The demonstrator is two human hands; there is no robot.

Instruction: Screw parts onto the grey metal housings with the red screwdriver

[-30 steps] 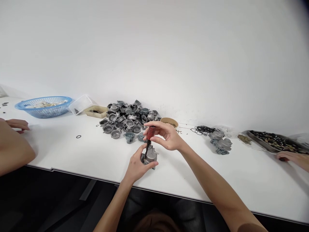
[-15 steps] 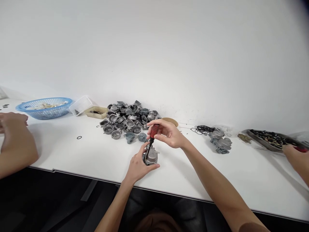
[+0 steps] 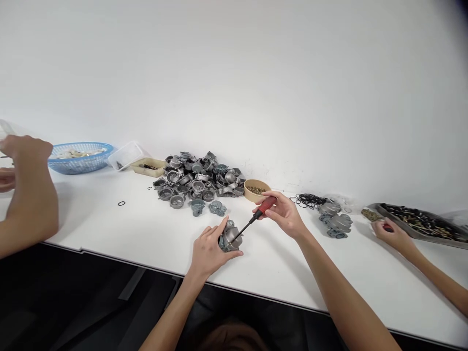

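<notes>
My left hand (image 3: 210, 251) is closed around a grey metal carburetor (image 3: 236, 239) at the table's front, fingers on its far side and thumb along the near side. My right hand (image 3: 283, 213) grips the red handle of a screwdriver (image 3: 263, 208). The screwdriver's dark shaft slants down to the left, and its tip meets the carburetor close to my left fingers. Whether a screw sits under the tip is too small to tell. Just behind the carburetor lie two loose grey-blue metal bowls, one of them this float bowl (image 3: 218, 208).
Behind is a heap of metal bowls (image 3: 197, 183), beside a round tub of brass screws (image 3: 252, 196). At right are assembled carburetors (image 3: 336, 223), black rings (image 3: 307, 200) and a tray (image 3: 413, 231). A blue basket (image 3: 82, 168) stands left. Co-workers' arms (image 3: 32, 195) reach in from both sides.
The screwdriver has tilted from nearly upright to slanting right, my right hand moving right with it. The carburetor has turned in my left hand. The right co-worker's hand moved left; the left co-worker's arm rose.
</notes>
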